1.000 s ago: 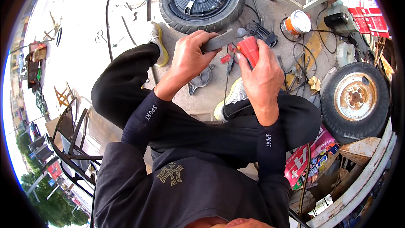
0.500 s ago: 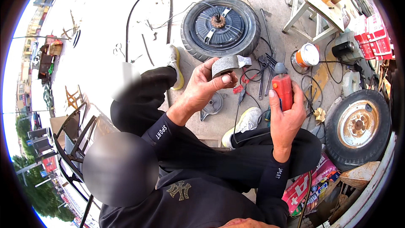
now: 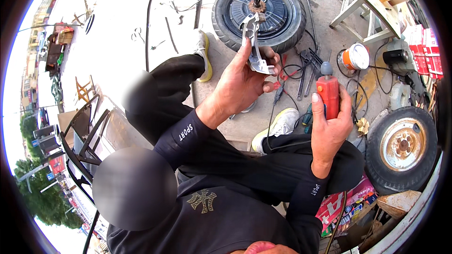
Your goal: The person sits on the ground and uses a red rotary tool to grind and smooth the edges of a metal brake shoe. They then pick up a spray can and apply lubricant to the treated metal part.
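My left hand [image 3: 235, 87] grips a curved metal brake shoe [image 3: 257, 61] between thumb and fingers. The shoe stands on end, with its bare ribbed inner side in sight. My right hand [image 3: 331, 129] is wrapped round a red handheld rotary grinder [image 3: 330, 96], its rounded grey grinding tip pointing away from me. Tip and shoe are apart, so nothing is touched by it. I cannot tell whether the tip spins. Beyond my left hand a tyred hub-motor wheel [image 3: 222, 23] lies flat on the ground, partly covered by the shoe.
Wrenches and pliers [image 3: 308, 66] lie right of the wheel, among cables. A white stool [image 3: 376, 4] stands at the far right, with an orange-and-white can [image 3: 356, 58] nearer. A tyre with a rusty rim [image 3: 398, 146] leans at the right. A folding chair [image 3: 82, 134] is on the left.
My left hand has turned the brake shoe from its grey lining to its metal inner side. The right hand and grinder have shifted slightly right. The view has moved a little.
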Motion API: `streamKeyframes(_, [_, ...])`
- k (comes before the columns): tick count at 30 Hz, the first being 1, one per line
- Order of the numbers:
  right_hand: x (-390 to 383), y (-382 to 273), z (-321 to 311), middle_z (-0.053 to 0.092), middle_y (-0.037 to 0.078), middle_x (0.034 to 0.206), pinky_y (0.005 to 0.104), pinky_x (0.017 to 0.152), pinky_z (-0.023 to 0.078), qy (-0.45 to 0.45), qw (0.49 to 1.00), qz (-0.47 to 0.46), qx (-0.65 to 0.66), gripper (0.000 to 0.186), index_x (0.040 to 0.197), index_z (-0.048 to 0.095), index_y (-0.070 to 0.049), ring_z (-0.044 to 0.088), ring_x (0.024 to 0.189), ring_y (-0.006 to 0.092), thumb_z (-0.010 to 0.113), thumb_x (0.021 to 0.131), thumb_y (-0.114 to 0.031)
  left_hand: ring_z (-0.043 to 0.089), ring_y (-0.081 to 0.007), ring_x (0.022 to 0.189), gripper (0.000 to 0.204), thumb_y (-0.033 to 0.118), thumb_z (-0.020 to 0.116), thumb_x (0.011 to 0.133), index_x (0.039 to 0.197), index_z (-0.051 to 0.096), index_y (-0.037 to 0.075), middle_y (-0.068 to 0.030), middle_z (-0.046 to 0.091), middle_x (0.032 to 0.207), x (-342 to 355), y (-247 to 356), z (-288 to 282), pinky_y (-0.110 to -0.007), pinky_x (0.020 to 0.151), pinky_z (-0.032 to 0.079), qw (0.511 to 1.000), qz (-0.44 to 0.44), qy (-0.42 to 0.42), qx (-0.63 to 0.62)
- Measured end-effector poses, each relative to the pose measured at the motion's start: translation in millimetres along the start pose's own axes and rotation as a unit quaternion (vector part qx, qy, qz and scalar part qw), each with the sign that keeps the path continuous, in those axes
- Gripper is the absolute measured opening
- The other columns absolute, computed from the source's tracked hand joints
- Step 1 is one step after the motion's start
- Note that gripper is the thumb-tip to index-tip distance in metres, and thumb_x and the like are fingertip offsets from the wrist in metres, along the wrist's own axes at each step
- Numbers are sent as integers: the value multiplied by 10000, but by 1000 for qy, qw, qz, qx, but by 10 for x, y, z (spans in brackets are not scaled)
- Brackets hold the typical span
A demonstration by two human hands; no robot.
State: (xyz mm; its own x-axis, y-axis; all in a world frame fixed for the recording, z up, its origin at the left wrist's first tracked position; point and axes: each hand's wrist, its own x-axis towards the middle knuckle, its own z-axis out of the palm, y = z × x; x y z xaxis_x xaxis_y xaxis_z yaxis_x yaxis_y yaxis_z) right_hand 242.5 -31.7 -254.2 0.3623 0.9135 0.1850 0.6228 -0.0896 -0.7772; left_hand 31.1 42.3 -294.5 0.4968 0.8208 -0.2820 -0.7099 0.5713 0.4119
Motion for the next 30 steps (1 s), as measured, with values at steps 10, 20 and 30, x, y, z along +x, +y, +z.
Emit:
streamKeyframes(10, [9,43,31,743,174,1062,420,848,559,2,1000,-10,-23,533,1285,639,-7,736,929,324,860,864,-249,646,-242,1174,594,563,465,1080,1331,629,50,-95,686,1240,4,-28,50,-384,865,538,999,29,-5,19])
streamKeyframes(20, [640,52,-968,742,120,1150,363,883,558,122,974,-165,-100,551,1324,659,-86,722,1006,247,883,847,-249,711,-203,1029,412,409,624,1057,1204,683,28,-109,748,1111,89,-71,84,-346,900,537,974,110,74,182])
streamKeyframes(30, [229,122,-3673,748,120,1200,327,880,576,188,848,-59,-491,644,1416,639,-122,735,1020,225,799,907,-483,706,-169,890,368,341,639,1061,1209,676,6,-46,711,918,-68,75,-266,-298,827,559,965,99,78,229])
